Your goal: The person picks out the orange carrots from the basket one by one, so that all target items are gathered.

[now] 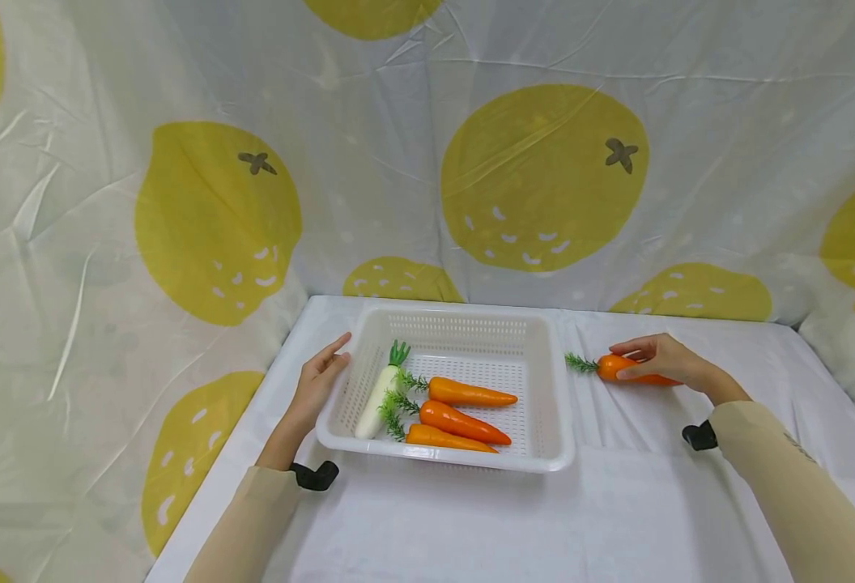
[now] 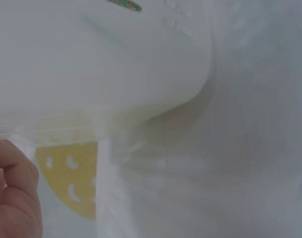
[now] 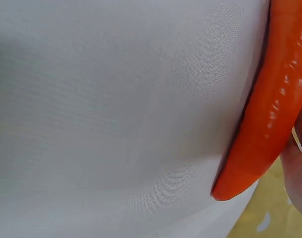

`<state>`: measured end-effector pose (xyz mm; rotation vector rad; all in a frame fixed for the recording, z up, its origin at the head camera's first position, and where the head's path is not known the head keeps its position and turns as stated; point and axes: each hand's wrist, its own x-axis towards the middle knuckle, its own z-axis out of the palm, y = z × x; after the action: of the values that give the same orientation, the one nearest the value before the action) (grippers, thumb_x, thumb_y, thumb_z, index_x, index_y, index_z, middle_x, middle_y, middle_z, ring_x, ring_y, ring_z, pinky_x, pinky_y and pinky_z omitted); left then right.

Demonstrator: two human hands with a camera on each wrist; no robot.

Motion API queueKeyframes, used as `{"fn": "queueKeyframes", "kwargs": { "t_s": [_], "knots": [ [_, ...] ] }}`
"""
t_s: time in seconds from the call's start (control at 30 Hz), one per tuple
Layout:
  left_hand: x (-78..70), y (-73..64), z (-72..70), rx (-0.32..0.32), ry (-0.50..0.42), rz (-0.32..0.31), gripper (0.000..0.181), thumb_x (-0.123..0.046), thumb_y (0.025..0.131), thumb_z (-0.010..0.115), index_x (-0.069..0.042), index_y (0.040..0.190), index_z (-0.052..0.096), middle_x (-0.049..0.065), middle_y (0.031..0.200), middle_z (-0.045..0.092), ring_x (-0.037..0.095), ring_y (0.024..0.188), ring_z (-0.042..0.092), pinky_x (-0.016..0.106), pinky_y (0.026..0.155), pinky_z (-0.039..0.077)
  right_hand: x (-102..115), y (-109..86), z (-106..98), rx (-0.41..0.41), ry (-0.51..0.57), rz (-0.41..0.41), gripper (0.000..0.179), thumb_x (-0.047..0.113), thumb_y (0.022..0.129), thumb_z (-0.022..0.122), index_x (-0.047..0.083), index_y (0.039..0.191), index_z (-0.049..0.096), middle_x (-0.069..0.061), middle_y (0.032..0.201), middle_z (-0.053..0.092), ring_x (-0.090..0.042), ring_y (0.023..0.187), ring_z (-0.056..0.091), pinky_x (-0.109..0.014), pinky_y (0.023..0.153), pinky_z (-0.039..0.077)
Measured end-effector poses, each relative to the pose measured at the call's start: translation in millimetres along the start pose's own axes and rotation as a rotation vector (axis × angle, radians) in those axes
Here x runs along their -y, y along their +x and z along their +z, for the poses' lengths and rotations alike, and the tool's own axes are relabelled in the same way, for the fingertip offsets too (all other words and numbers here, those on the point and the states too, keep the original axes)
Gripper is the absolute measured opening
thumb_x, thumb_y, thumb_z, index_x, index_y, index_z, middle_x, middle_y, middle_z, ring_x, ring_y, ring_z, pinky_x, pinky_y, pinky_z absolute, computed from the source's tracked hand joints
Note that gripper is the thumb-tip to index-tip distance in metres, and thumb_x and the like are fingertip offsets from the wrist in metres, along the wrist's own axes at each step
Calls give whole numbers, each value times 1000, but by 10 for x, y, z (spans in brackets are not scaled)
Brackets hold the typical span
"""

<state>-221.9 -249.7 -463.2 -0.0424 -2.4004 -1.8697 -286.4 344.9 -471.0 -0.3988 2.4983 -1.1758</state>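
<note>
My right hand point(image 1: 664, 362) holds an orange carrot point(image 1: 608, 368) on the white cloth, thumb on the near side and fingers over the far side. Its feathery green top points left, toward the basket. The right wrist view shows the tapered end of this carrot point(image 3: 262, 129) close up, lying along the cloth. At the left side of a white plastic basket point(image 1: 550, 389), my left hand point(image 1: 316, 385) has its fingertips right at the rim. Inside the basket lie a white radish point(image 1: 378, 402) with green leaves and three carrots point(image 1: 464, 421).
A white cloth point(image 1: 471, 518) covers the table. Behind and to the left hangs a pale curtain point(image 1: 369, 162) printed with yellow lemons. Each wrist wears a black band point(image 1: 700, 436).
</note>
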Motion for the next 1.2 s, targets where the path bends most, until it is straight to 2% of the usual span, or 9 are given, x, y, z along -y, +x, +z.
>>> {"fn": "queueKeyframes", "kwargs": {
  "t_s": [0.1,0.23,0.33,0.43,0.6,0.77,0.87,0.97,1.2],
  "knots": [
    [3,0,1,0,1,11,46,-23,105,55,-9,148,48,3,94,58,8,79,53,19,68,46,-12,18,-5,-9,24,-12,61,24,87,80,-5,135,58,-23,133,60,-45,126,50,-21,92,47],
    [0,-5,7,-3,-3,30,46,-21,105,55,-6,147,49,2,92,58,8,78,52,19,66,46,0,34,-21,-33,51,-36,59,21,89,78,-6,137,56,-25,134,58,-44,124,53,-17,90,47],
    [0,-5,12,-8,-4,33,45,-21,105,55,-6,147,49,2,91,58,8,77,52,19,66,45,72,34,-40,-54,76,-38,60,21,90,76,-7,138,54,-27,137,55,-44,126,51,-24,92,49],
    [-2,-5,11,-8,3,24,45,-21,105,55,-7,148,49,1,92,58,8,77,53,19,66,46,214,19,-64,-82,72,-22,64,26,90,77,-5,140,52,-28,139,53,-44,127,50,-37,96,50],
    [-33,-5,7,-3,-28,-6,45,-17,105,55,-8,148,48,1,92,59,8,78,54,20,67,46,478,-6,-118,-128,65,-4,69,35,90,76,1,144,50,-25,140,53,-35,124,54,-56,104,39],
    [-217,-72,18,13,-49,-19,45,-10,104,53,-2,148,46,4,90,58,9,78,53,20,68,46,713,-18,-176,-162,91,-48,63,33,92,73,4,144,52,-11,134,61,-6,107,63,-55,104,38],
    [-324,-121,32,17,-34,-24,45,-8,104,52,0,148,45,6,91,58,8,78,54,19,68,46,862,-13,-203,-171,117,-83,61,30,93,73,4,144,52,1,128,65,3,103,62,-56,105,37],
    [-362,-142,41,12,-28,-29,45,-8,104,52,0,148,45,7,93,58,9,79,54,19,69,46,1034,-5,-218,-172,150,-98,61,28,93,73,5,145,52,6,126,65,3,103,62,-58,106,34],
    [-363,-149,39,13,-39,-27,45,-9,104,52,-1,148,46,7,91,56,10,79,52,19,69,46,1518,34,-156,-172,195,-123,55,26,92,74,10,142,56,-4,132,63,-6,109,63,-51,105,39]
  ]
}}
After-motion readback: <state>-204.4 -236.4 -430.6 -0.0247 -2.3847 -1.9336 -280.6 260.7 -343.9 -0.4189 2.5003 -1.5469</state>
